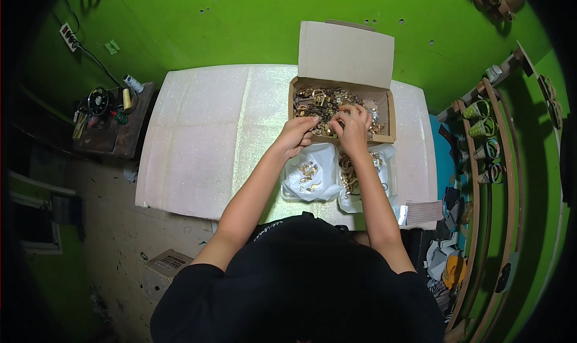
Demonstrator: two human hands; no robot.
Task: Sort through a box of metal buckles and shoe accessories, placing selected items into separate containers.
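Note:
An open cardboard box (389, 140) holds a heap of small gold and dark metal pieces (327, 97), which look like buckles. My left hand (294, 137) is at the box's near left edge, thumb and fingers pinched together; whatever is between them is too small to make out. Over the heap, my right hand (354, 124) has its fingers curved and apart, with no piece visible in them. Nearer to me, a clear tub lined with a white plastic bag (324, 190) contains a few gold pieces (309, 172). Beside it, my right forearm partly hides a second lined tub (384, 157) with more gold pieces.
The box's lid (347, 51) stands raised near the green wall. A pale glittery sheet (198, 139) covers the table. At left is a small wooden stand (99, 136) with thread spools; at right, a wooden rack (472, 223) holds sandals. A ribbed strip (424, 212) lies at the table's right corner.

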